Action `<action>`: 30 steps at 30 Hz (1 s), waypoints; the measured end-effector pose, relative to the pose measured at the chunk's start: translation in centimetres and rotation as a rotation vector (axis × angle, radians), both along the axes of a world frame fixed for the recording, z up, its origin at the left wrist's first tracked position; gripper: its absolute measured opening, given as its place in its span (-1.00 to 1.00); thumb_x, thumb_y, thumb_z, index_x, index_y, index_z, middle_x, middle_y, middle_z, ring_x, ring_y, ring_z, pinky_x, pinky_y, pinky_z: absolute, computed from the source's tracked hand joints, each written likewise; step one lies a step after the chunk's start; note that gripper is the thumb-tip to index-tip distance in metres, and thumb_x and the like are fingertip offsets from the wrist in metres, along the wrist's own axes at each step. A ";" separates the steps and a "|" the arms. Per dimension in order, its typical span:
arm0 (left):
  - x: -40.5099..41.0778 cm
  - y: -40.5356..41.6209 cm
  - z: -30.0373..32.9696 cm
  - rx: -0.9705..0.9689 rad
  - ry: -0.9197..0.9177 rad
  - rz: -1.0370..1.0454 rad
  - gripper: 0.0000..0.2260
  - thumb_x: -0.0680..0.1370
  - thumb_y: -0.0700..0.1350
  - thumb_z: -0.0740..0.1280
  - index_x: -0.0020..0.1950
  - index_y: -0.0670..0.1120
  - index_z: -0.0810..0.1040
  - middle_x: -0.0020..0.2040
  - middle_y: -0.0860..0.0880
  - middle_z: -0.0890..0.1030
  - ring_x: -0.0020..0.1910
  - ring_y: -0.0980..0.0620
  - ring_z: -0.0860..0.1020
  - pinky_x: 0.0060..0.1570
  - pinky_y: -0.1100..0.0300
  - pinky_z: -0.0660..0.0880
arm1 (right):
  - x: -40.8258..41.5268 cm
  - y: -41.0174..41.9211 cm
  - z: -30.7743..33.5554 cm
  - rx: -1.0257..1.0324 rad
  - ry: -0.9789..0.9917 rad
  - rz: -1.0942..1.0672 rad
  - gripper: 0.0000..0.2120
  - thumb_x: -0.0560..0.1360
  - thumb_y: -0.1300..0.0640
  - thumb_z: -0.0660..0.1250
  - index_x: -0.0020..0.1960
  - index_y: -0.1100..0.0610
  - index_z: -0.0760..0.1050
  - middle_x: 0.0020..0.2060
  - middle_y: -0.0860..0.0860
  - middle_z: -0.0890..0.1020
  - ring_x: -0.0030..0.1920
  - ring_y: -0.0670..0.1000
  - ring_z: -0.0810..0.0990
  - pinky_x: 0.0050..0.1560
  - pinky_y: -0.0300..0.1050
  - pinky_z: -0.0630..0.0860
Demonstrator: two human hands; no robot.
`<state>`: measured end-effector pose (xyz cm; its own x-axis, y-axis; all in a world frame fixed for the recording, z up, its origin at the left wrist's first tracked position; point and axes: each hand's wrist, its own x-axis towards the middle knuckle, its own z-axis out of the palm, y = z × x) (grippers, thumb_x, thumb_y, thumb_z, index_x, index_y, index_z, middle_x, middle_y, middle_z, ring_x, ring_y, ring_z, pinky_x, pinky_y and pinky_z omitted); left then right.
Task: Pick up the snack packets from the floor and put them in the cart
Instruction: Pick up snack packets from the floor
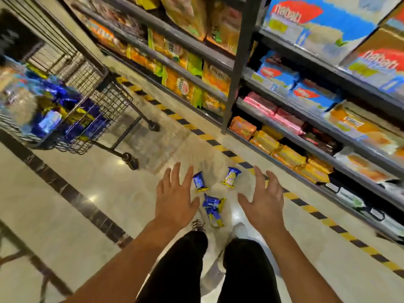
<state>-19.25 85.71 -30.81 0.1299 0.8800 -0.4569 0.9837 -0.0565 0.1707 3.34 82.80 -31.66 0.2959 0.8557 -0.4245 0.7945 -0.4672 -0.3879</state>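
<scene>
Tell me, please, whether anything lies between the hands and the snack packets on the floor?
Nothing visible does. The left hand and right hand hang open above the floor, and the snack packets lie in the bare gap between them, just ahead of the person's shoes.

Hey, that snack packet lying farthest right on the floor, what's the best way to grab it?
Pinch the packet across its puffy middle, coming straight down from above with the right hand, which hovers open nearest it. It lies flat on the floor, apart from the other packets, so both long sides are free for thumb and fingers. The crimped ends look thin and likely slippery.
</scene>
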 end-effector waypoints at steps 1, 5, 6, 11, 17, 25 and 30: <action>-0.1 0.3 -0.9 -0.013 0.000 0.005 -0.23 0.55 0.20 0.26 0.63 0.10 -0.11 0.63 -0.12 -0.15 0.58 -0.24 -0.09 0.48 -0.13 0.07 | 0.1 0.1 -1.3 -0.019 -0.007 -0.005 -0.17 0.43 -0.11 0.43 0.57 -0.03 0.10 0.50 0.18 0.16 0.48 0.25 0.16 0.44 0.23 0.21; -0.3 1.1 -3.7 0.006 -0.064 0.098 -0.24 0.54 0.15 0.27 0.63 0.11 -0.07 0.62 -0.10 -0.15 0.58 -0.21 -0.08 0.48 -0.13 0.10 | 1.0 0.8 -5.6 -0.135 0.069 -0.077 -0.22 0.48 -0.03 0.42 0.58 -0.02 0.10 0.50 0.14 0.18 0.47 0.22 0.15 0.39 0.18 0.26; -0.2 1.2 -4.6 0.007 -0.075 0.131 -0.25 0.54 0.14 0.28 0.62 0.12 -0.05 0.62 -0.09 -0.14 0.58 -0.20 -0.07 0.47 -0.13 0.11 | 1.3 1.4 -6.9 -0.130 0.102 -0.099 -0.24 0.48 0.01 0.42 0.57 0.00 0.13 0.49 0.14 0.21 0.46 0.21 0.16 0.36 0.12 0.26; 0.8 1.5 -11.6 0.038 -0.086 0.316 -0.25 0.52 0.12 0.32 0.62 0.09 0.02 0.61 -0.12 -0.01 0.55 -0.23 0.05 0.42 -0.18 0.19 | 1.2 4.6 -14.8 -0.089 0.207 -0.086 -0.29 0.48 0.09 0.44 0.54 0.03 0.20 0.43 0.12 0.29 0.43 0.17 0.22 0.23 -0.06 0.27; 3.7 0.1 -24.0 -0.054 -0.105 0.387 -0.21 0.54 0.13 0.31 0.62 0.14 -0.10 0.61 -0.06 -0.11 0.57 -0.18 -0.01 0.46 -0.12 0.14 | 1.6 5.7 -25.9 -0.103 0.218 0.125 -0.25 0.47 0.05 0.43 0.56 -0.02 0.13 0.43 0.08 0.23 0.40 0.13 0.18 0.25 -0.02 0.33; 3.7 -0.8 -45.0 -0.168 -0.136 0.536 -0.29 0.54 0.09 0.34 0.60 0.17 0.04 0.61 -0.09 -0.10 0.56 -0.16 -0.01 0.43 -0.16 0.17 | 2.8 4.4 -47.1 -0.167 0.178 0.091 -0.26 0.45 0.03 0.43 0.53 -0.06 0.16 0.41 0.10 0.26 0.40 0.16 0.23 0.15 -0.10 0.18; 2.5 0.0 -56.6 -0.170 -0.128 0.639 -0.26 0.53 0.16 0.35 0.61 0.17 0.03 0.60 -0.10 -0.08 0.54 -0.23 0.07 0.42 -0.17 0.21 | 2.7 5.2 -58.7 -0.183 0.173 -0.034 -0.15 0.43 -0.04 0.46 0.57 -0.06 0.06 0.46 0.12 0.23 0.42 0.17 0.19 0.22 -0.08 0.20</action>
